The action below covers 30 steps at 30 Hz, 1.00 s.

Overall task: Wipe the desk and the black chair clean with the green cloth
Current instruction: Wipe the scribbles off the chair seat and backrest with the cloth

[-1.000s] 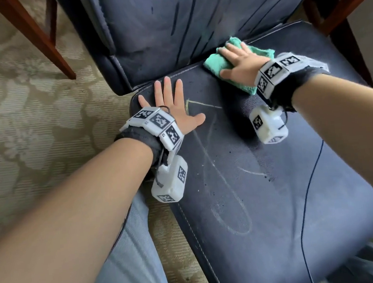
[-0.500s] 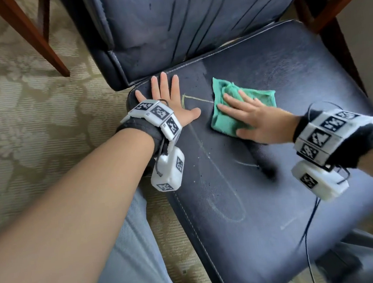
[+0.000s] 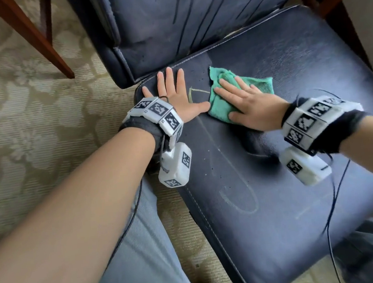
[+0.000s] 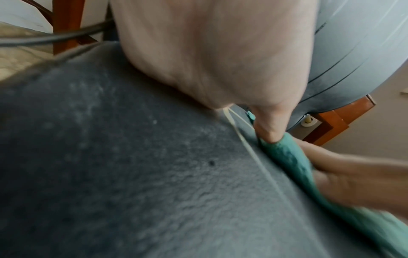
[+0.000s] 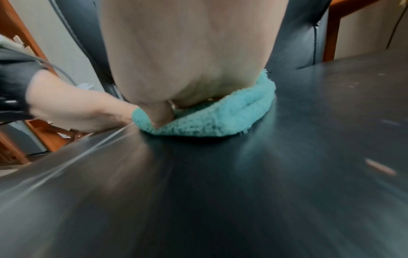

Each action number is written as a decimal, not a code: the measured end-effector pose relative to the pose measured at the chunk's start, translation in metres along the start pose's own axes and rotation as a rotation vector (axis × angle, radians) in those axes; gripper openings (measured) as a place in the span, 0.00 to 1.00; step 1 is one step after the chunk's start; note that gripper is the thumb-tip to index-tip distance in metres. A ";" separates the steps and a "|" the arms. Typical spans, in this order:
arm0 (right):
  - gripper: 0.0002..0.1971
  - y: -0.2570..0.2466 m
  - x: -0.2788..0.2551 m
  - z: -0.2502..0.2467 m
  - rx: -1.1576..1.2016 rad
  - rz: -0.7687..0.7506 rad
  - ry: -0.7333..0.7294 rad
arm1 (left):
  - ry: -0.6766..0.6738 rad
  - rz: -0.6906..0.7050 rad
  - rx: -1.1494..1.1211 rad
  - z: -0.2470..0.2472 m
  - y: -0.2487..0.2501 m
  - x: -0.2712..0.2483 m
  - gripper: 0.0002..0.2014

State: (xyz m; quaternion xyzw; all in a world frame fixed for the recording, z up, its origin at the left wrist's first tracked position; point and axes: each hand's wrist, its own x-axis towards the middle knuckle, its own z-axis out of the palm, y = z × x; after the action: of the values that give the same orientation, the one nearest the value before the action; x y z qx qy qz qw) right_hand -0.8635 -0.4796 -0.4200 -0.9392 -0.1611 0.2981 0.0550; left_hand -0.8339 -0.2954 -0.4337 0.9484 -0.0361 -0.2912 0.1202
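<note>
While we're leaning over the black chair (image 3: 274, 178), our right hand (image 3: 249, 105) is lying flat on the green cloth (image 3: 220, 109), fingers straight and spread, pressing it down onto the seat rather than gripping it. The cloth is bunched up a bit at its far corner and is sitting on the back part of the seat, just in front of the backrest (image 3: 182, 24). From the right wrist view the cloth (image 5: 209, 118) is squashing out from under the palm, and the thumb is resting on its near edge.

Our left hand (image 3: 177, 94) is lying open too, palm down on the seat at the back corner, fingers pointing at the backrest. Its thumb is sticking out sideways and touching the edge of the cloth, which the left wrist view (image 4: 287, 153) is showing pretty clearly.

Chalky pale lines (image 3: 237, 193) are looping across the seat, nearer to us than the cloth, and one short yellowish stroke (image 3: 196, 93) is sitting right between the two hands. A thin dark cable (image 3: 334, 196) is trailing over the seat's near side from the right wrist. Patterned carpet (image 3: 31, 109) is lying beside the chair, and our grey trouser leg (image 3: 135, 258) is showing just off the seat's front edge.
</note>
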 end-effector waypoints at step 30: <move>0.33 -0.019 -0.064 0.038 -0.189 -0.126 -0.135 | 0.013 -0.012 -0.003 0.010 -0.043 -0.031 0.55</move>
State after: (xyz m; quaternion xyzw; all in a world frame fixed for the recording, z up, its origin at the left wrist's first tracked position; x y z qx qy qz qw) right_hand -0.9398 -0.4826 -0.4125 -0.9060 -0.2505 0.3403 -0.0261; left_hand -0.8649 -0.2514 -0.4353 0.9504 -0.0290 -0.2856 0.1198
